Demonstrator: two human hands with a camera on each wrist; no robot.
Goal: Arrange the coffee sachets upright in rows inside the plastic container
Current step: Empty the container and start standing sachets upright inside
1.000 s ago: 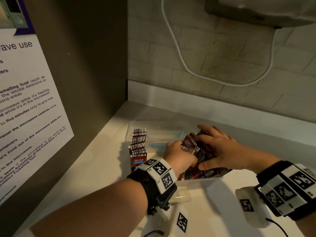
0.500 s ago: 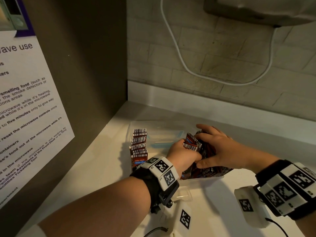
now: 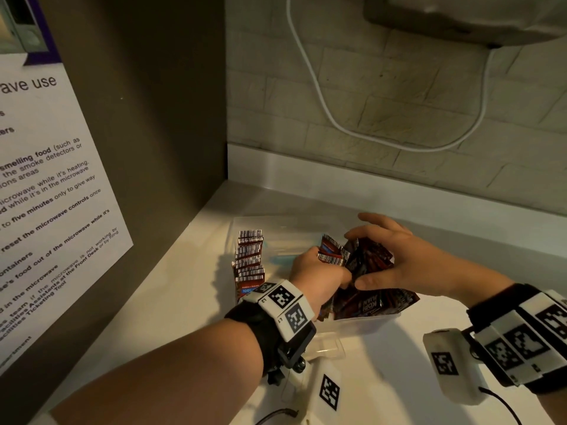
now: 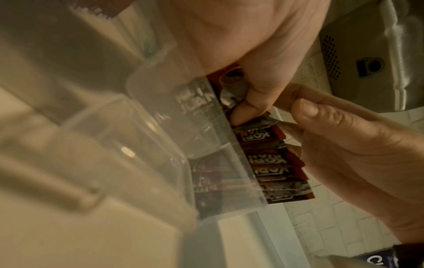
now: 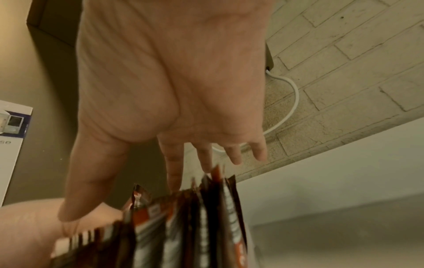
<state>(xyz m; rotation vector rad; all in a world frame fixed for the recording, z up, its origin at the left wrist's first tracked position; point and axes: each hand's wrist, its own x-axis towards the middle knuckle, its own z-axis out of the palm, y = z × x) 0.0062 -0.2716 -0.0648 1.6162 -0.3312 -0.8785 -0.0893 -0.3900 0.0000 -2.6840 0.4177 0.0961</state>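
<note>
Head view: left hand (image 3: 316,271) pinches sachets (image 3: 329,254); right hand (image 3: 399,262), fingers spread, steadies the pile (image 3: 372,302); square edges before standing them in the container (image 3: 365,322).

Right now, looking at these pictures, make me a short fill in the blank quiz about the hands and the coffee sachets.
1. The neat upright row of sachets stands along the container's ____ side.
2. The left hand pinches a small bunch of ____.
3. The cable hanging on the brick wall is ____ in colour.

Missing words: left; sachets; white
</note>
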